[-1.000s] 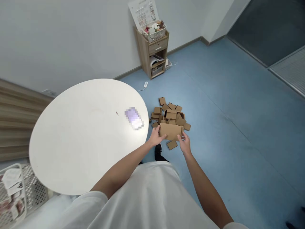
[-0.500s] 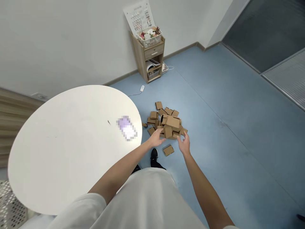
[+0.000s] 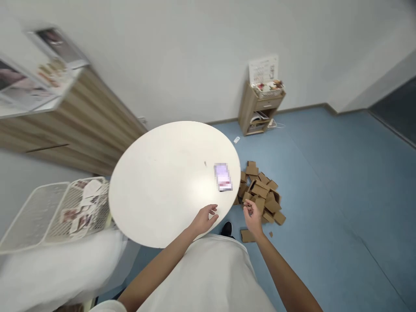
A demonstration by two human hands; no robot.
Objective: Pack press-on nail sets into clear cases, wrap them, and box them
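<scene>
My left hand (image 3: 204,219) is over the near right edge of the round white table (image 3: 156,182), thumb and fingers apart, holding nothing. My right hand (image 3: 252,216) hovers in front of a heap of small brown cardboard boxes (image 3: 260,190) on the floor. Its fingers are loosely bent and spread, with nothing visible between them. A pixelated purple-and-white object (image 3: 223,177) lies on the table, beyond my left hand. One flat cardboard box (image 3: 248,235) lies apart from the heap, close to my black shoe (image 3: 226,229).
A small wooden cabinet (image 3: 247,108) with a filled white basket (image 3: 271,90) stands against the wall. White perforated baskets (image 3: 69,212), one with paper cut-outs, are at left. A wood-grain cabinet (image 3: 87,117) rises behind the table. A white power strip (image 3: 236,140) lies on the blue floor.
The view has swung left, bringing the baskets and wood-grain cabinet into sight. My left hand has moved from beside the box heap to over the table edge; my right hand's fingers are more bent.
</scene>
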